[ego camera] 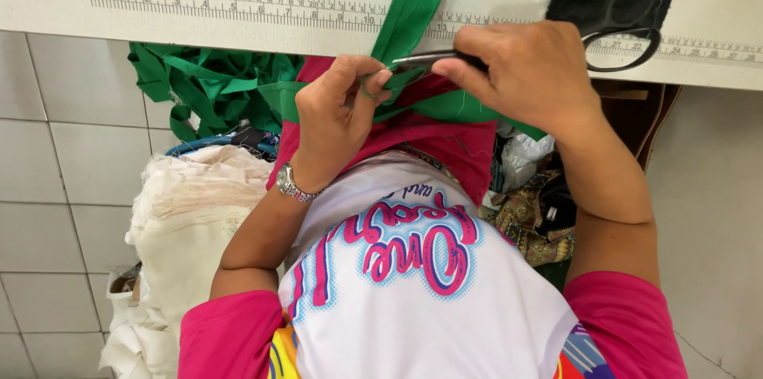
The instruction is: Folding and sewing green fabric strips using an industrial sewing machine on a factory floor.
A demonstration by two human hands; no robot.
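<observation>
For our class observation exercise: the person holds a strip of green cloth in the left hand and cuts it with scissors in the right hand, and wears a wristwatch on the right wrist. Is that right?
Not quite. The head view shows the wristwatch on the left wrist, not the right. The rest stands: the left hand holds the green cloth, and the right hand works the scissors.

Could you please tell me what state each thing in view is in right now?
Left hand: pinching the green fabric strip.
Right hand: gripping the scissors.
Scissors: blades nearly shut, at the strip's edge.
Green fabric strip: pulled taut across the table edge.
Green fabric pile: tangled, heaped below the table.
Cream cloth stack: folded, piled.
</observation>
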